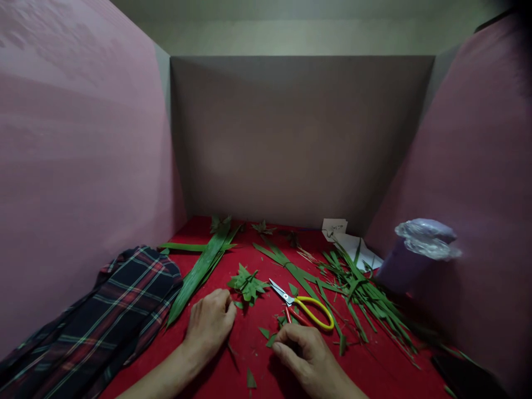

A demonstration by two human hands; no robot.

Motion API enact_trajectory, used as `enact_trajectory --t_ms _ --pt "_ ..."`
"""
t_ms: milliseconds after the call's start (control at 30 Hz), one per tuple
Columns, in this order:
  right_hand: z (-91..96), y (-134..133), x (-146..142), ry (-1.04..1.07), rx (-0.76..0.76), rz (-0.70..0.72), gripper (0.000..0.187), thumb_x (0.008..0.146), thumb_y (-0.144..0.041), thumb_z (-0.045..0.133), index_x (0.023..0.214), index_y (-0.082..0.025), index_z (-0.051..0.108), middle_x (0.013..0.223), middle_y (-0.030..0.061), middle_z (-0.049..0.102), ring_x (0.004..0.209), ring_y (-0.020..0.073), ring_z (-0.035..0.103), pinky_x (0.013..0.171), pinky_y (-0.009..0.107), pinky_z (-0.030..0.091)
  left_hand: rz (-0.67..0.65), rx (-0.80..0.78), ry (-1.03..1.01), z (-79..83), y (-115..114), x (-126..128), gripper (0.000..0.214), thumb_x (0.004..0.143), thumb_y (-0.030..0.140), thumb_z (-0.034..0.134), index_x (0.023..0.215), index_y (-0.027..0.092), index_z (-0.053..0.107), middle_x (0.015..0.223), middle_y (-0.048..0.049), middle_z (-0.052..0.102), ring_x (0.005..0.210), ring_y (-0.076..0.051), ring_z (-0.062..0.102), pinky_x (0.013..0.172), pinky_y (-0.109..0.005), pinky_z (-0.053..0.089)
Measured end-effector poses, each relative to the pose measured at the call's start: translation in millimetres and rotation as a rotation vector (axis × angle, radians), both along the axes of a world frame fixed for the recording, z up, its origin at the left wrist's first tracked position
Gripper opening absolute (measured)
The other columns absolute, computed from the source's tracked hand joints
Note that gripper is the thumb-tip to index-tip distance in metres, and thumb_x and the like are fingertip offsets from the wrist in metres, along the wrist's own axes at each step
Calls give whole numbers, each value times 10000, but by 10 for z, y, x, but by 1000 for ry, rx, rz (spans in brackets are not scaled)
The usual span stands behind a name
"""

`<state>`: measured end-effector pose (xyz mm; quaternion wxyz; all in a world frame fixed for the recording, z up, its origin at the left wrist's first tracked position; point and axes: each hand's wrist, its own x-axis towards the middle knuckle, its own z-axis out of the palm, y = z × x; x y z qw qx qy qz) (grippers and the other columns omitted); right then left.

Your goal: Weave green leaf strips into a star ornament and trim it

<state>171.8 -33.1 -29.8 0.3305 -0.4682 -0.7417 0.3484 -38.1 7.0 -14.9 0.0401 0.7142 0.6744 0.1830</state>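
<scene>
My left hand (211,321) rests on the red cloth with its fingers curled under. A green leaf piece with pointed lobes (249,285) lies just beyond it. My right hand (305,352) is closed, thumb tip against the bent index finger; whatever it may hold is too small to make out. Small green leaf scraps (268,335) lie at its fingertips. Beyond this hand are scissors (318,315) with a yellow handle loop, blades toward the upper left. A red slim part (299,317) shows beside them, partly hidden.
Long broad leaves (203,269) lie at back left, near plaid cloth (120,299). At right are a heap of cut leaf strips (374,299), white papers (357,252) and a purple container with clear plastic on top (405,266). Pink side walls and a grey back panel enclose the red surface.
</scene>
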Motion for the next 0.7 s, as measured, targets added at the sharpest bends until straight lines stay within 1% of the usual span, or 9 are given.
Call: enact_trajectory --t_ms 133,400,533,700 --pt "11 -12 -10 0 -1 -7 155 802 -176 517 676 -160 606 628 -12 585 606 112 506 579 202 358 14 -15 -6 -7 -77 -65 185 787 207 420 636 199 525 692 -29 623 642 -159 566 578 -274 281" --pt "-12 -18 -7 -16 0 -9 141 791 -169 529 674 -159 607 625 -13 588 599 107 503 568 195 351 46 -13 -37 20 36 21 159 763 214 453 619 201 518 684 -24 628 643 -159 565 556 -265 273" --pt "-18 -8 -7 -21 6 -8 143 793 -170 531 671 -160 605 621 -12 588 593 107 502 563 196 350 59 -2 -64 -2 -10 -28 178 768 218 446 607 201 520 667 -19 622 624 -152 558 559 -263 282" --pt "-1 -6 -16 -21 11 -10 142 791 -157 534 670 -160 607 626 -12 596 592 105 506 566 196 354 103 -42 -99 2 -28 -49 174 751 233 463 606 207 556 668 -16 646 640 -159 576 561 -263 293"
